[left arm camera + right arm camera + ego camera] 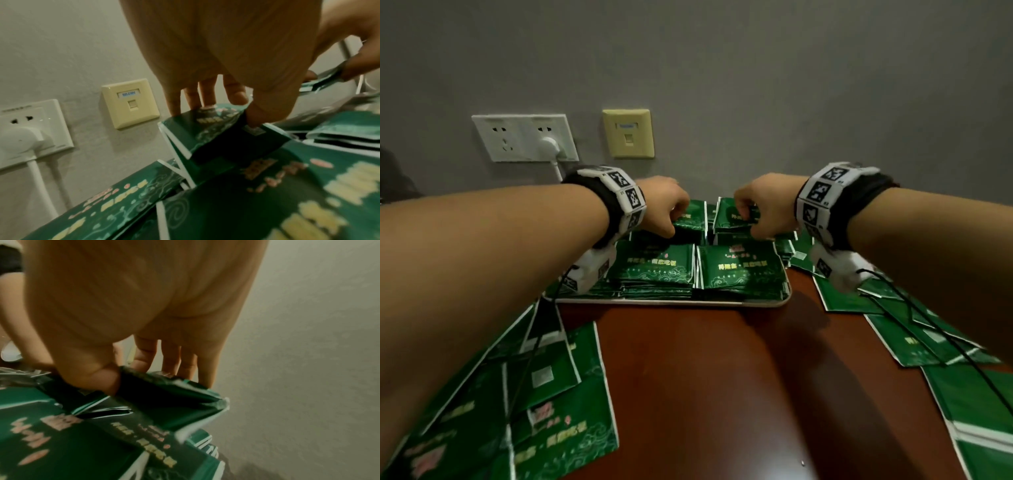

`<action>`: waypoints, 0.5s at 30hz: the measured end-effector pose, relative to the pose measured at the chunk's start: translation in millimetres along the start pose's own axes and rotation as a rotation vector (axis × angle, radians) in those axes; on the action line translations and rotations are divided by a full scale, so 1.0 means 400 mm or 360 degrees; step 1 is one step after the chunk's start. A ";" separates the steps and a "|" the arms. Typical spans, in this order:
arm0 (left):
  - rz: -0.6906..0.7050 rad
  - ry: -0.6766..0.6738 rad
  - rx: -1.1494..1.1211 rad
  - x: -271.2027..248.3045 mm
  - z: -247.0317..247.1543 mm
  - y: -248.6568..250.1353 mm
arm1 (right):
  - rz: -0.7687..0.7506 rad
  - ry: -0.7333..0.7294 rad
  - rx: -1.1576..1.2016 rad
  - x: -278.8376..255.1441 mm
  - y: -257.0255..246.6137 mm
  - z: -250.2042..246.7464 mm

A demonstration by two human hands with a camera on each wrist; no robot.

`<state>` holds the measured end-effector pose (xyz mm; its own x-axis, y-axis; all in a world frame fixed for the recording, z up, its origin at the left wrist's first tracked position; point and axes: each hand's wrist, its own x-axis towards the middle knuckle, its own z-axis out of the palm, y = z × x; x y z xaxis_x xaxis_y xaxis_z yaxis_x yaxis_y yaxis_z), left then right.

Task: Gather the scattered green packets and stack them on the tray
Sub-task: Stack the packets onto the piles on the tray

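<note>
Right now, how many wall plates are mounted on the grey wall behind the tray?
2: a white double power socket plate with a plug in it, left, and a cream data socket plate beside it, right.

White socket (525, 137), plug (548, 146), beige wall jack (628, 133).

We note dark green packets (739, 270) with white edges, yellow lettering and pale swirl lines, on a white-rimmed tray (674, 301); below the tray, red-brown table (688, 377).

Both arms stretched forward; left hand (666, 205) and right hand (763, 205) curled, thumbs and fingers pinching, palms down.
</note>
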<state>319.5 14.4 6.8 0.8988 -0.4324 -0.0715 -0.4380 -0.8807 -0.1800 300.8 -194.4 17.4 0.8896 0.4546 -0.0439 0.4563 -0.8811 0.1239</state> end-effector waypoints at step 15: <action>-0.0025 -0.0045 0.0059 -0.033 0.000 0.057 | 0.0137 -0.0013 0.0011 -0.089 0.054 0.034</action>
<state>297.6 0.1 3.7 0.9060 -0.4123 -0.0959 -0.4233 -0.8796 -0.2173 279.2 -231.4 8.1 0.9256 0.3762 -0.0417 0.3784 -0.9177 0.1207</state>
